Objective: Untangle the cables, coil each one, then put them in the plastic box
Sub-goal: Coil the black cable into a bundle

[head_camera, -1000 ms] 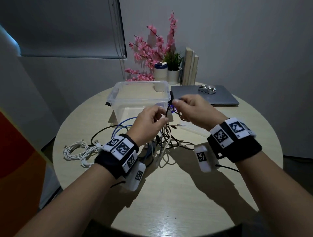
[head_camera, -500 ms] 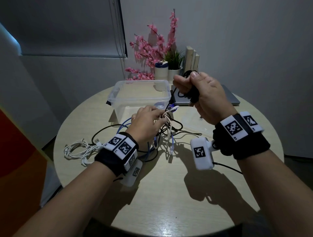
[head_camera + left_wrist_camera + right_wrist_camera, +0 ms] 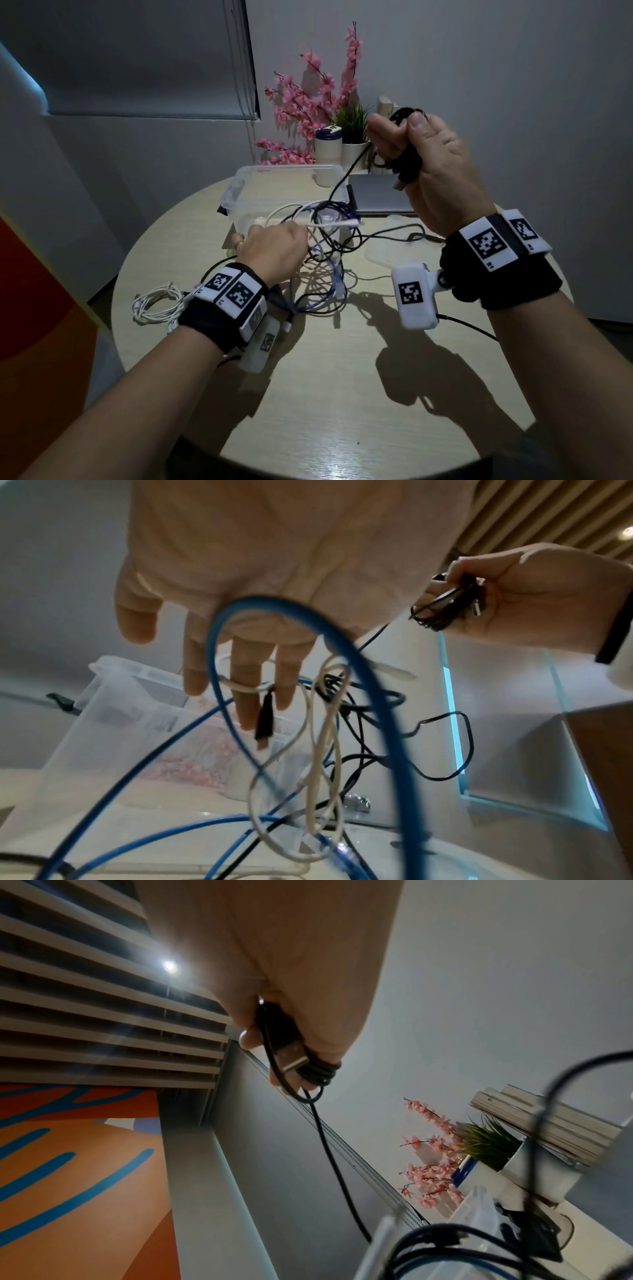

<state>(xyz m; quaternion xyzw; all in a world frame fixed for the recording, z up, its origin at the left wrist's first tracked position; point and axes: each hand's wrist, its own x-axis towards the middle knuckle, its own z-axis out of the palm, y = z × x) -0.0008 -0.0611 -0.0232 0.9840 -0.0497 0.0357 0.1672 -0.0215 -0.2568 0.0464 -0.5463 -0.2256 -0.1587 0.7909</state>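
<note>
My right hand (image 3: 397, 137) is raised above the table and grips a small coil of black cable (image 3: 407, 168), its USB plug (image 3: 291, 1053) sticking out below the fingers. One black strand runs down from the coil into the tangle (image 3: 329, 246) of blue, white and black cables. My left hand (image 3: 274, 246) is at the tangle's left side. In the left wrist view its fingers (image 3: 240, 669) are straight and spread, with a white cable looped across them and a blue cable (image 3: 387, 710) arching in front. The clear plastic box (image 3: 239, 192) stands behind the tangle.
A coiled white cable (image 3: 154, 305) lies at the table's left edge. A closed laptop (image 3: 380, 195) sits behind my right hand, and a translucent lid (image 3: 387, 253) lies flat beside the tangle. Pink flowers (image 3: 308, 102), pots (image 3: 329, 147) and books line the wall.
My right hand has risen from the tangle with the black cable bunched in it, drawing a strand taut. My left hand has stayed at the tangle, which has lifted slightly.
</note>
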